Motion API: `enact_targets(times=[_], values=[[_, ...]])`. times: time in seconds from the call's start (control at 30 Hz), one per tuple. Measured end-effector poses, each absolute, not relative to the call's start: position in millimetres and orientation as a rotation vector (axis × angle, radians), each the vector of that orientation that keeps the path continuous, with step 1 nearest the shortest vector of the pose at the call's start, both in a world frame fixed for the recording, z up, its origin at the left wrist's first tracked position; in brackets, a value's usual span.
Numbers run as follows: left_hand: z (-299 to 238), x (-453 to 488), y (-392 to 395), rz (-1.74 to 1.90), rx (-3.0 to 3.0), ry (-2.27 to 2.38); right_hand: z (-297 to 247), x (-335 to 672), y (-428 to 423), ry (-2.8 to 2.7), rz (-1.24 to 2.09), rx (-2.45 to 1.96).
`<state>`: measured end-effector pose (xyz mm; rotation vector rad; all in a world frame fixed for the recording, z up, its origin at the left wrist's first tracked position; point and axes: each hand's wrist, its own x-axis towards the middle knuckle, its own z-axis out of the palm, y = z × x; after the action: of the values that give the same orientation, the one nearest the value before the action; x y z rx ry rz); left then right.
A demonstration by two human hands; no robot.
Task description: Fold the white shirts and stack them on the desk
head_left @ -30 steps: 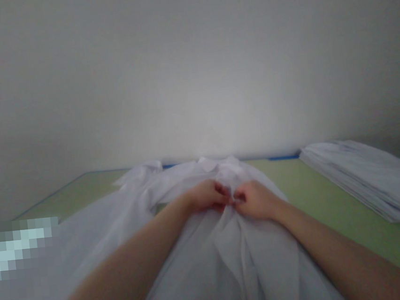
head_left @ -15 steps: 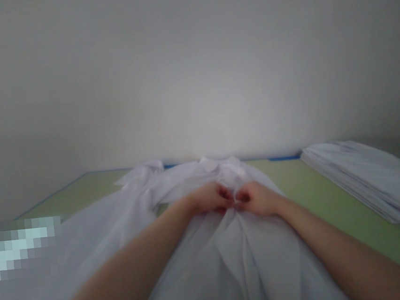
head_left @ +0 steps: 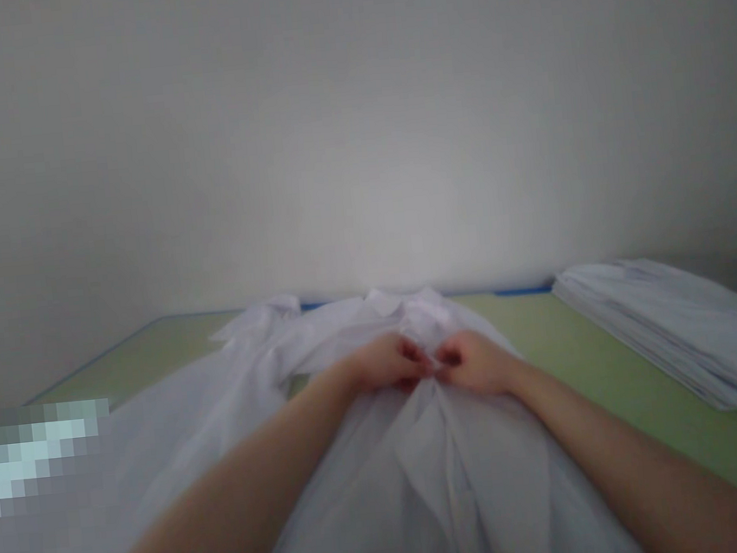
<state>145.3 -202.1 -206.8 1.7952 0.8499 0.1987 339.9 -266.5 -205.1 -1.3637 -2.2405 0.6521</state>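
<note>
Garment (head_left: pixel 499 481), white and apparently collared, is laid out flat-ish on a green tabletop (head_left: pixel 564 349) with blue edging, and it's being worked near its middle by two bare hands. Taking the pinch point as the dial centre, what looks like the collar (head_left: pixel 385 303) is found around 11 o'clock, and most of the loose cloth is spread toward 6. More white fabric (head_left: pixel 193 419) is draped out at 8 to 9; whether it's joined on can't really be told. A pile of folded white cloth (head_left: pixel 666 326) is parked at 3, well apart from the hands.

As for the step in hand, a bit of cloth seems to be gathered or lined up where the folds meet, though the exact detail is lost to blur. From here, a light, even pinch on both sides would be called for, with no sideways tugging, since thin stuff like this could be creased pretty easily.

Now the fingers: the left hand (head_left: pixel 383 362) is brought in from 8 o'clock, the right hand (head_left: pixel 476 362) from 4, and both sets of fingertips (head_left: pixel 420 365) are nearly closed, practically touching. The garment is apparently nipped between them, with creases fanned out just below, toward 6. Whether a button is caught in there can't be seen.
</note>
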Motion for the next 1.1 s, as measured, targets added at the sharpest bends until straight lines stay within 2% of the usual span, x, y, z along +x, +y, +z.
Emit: enact_targets(times=[0.3,0.57,0.8,1.1], values=[[-210,145,-202,0.250,1.643,0.858,-203,335,-270,-2.085,0.499,-1.440],[-209,148,-204,0.286,1.349,0.742,-194,333,-278,-2.160,0.311,-1.330],[-207,145,-206,0.275,1.263,0.684,-192,348,-275,-2.135,0.708,-1.126],[-207,148,-208,0.260,1.293,0.703,-202,341,-269,-2.060,0.791,-1.236]])
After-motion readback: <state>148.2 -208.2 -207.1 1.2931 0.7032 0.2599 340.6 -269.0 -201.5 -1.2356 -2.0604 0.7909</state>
